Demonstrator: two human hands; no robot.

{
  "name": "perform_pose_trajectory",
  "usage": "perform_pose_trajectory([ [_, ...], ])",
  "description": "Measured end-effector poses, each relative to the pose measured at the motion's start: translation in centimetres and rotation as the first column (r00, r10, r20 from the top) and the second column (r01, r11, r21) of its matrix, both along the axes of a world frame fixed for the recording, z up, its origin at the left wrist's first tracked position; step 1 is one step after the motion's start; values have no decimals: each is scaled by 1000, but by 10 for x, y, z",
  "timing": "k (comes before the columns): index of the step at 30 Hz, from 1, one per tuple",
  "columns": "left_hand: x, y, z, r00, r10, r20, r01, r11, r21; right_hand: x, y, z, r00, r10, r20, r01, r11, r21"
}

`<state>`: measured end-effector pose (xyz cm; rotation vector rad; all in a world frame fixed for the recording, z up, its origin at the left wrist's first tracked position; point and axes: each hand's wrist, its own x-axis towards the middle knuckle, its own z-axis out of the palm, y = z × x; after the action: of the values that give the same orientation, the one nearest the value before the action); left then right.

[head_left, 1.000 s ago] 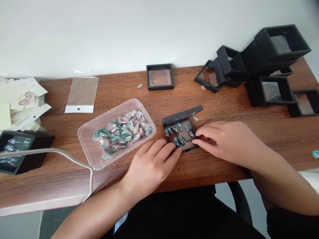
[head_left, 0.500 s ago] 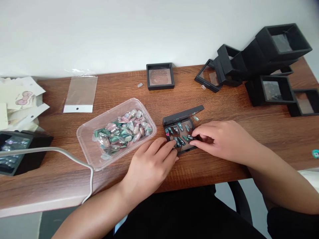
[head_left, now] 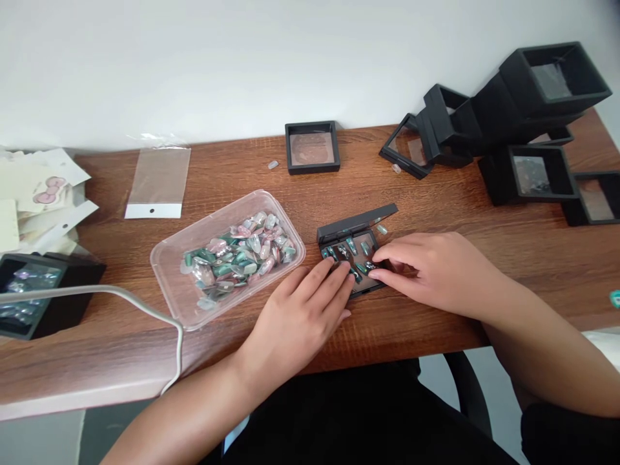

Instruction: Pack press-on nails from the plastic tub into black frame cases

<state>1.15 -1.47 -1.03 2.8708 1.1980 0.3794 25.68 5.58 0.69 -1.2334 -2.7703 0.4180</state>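
A small black display case [head_left: 358, 221] lies on the desk with its lid tilted up. Inside it are several dark teal press-on nails [head_left: 352, 247], some with shiny decorations. My left hand [head_left: 303, 313] lies over the case's left front part, fingers stretched out and resting on the nails there, hiding some of them. At the case's right side, my right hand [head_left: 433, 271] pinches a decorated press-on nail [head_left: 369, 265] between thumb and fingers. A loose teal nail [head_left: 382, 229] sits just behind the case.
A clear plastic tub [head_left: 167, 284] of mixed press-on nails stands left of the case. Black frame boxes [head_left: 533, 174] are piled at the back right; another frame [head_left: 313, 169] leans against the wall. A white cable [head_left: 121, 292], a clear bag [head_left: 157, 177] and cards [head_left: 39, 171] lie left.
My left hand has shifted slightly right, its fingers now reaching further over the nails in the case. My right hand stays nearly in place at the same nail.
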Motion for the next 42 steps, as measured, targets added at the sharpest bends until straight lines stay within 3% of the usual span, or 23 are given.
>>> perform_pose_trajectory([
  [15, -4, 0, 4, 994, -10, 113, 7, 1000, 26, 0, 0, -1, 999, 34, -2, -34, 997, 66],
  [24, -7, 5, 6, 986, -28, 167, 39, 997, -61, -11, -9, -6, 964, 212, -163, -197, 975, 101],
  [35, -2, 6, -1, 939, 100, 330, -18, 970, -242, -18, -13, -16, 949, 254, -189, -245, 967, 71],
  [42, -2, 5, -7, 909, 152, 387, -41, 959, -280, -22, -15, -18, 945, 271, -183, -255, 961, 107],
])
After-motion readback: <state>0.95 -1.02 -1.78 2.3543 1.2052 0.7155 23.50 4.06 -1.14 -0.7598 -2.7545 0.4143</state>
